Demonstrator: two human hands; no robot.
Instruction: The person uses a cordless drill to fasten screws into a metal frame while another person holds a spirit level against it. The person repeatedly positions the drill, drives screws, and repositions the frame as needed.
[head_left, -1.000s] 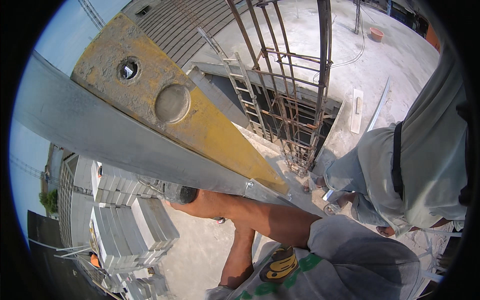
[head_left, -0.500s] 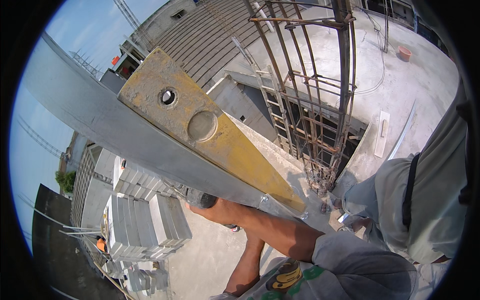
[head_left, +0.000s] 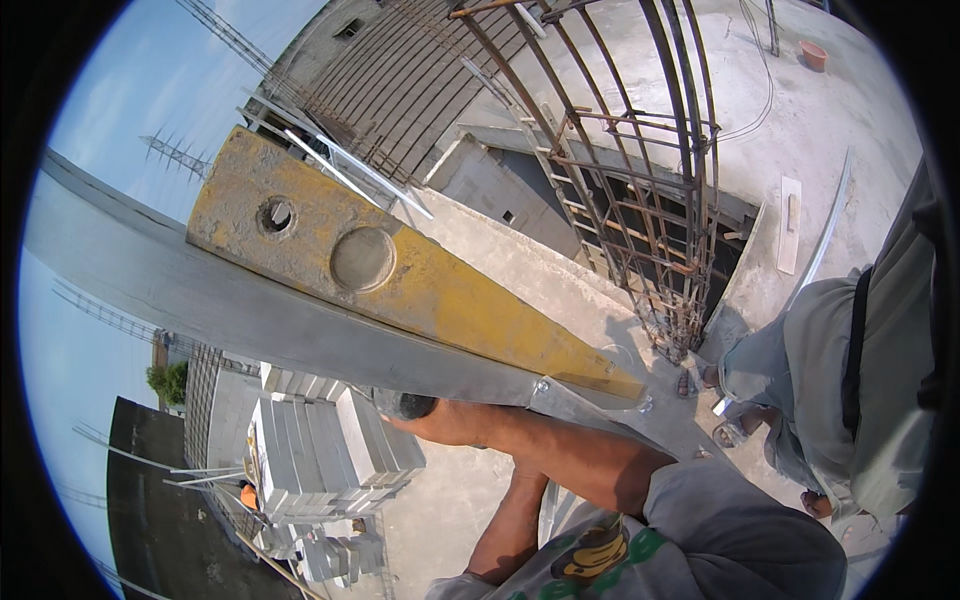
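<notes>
A yellow, cement-stained spirit level (head_left: 470, 305), with a round hole and a round recess near its far end, lies along a long grey metal profile (head_left: 300, 315). Bolt or screw heads show at the profile's near end. My right forearm crosses from the right under the profile. My right hand (head_left: 450, 422) is closed around a dark, rounded tool (head_left: 405, 404) just below the profile's edge; most of its fingers are out of sight. Behind that forearm my left forearm (head_left: 515, 525) rises from the lower edge, and my left hand is hidden.
A person in grey trousers (head_left: 840, 350) stands close on the right. A rebar column cage (head_left: 640, 190) rises beside a floor opening. Stacked grey blocks (head_left: 310, 450) are at the lower left. A trowel-like float (head_left: 790, 225) and an orange bucket (head_left: 813, 56) lie farther right.
The level and profile lie lower and at a flatter slant in the view. The surroundings have shifted and turned with it. My right hand keeps its hold under the profile.
</notes>
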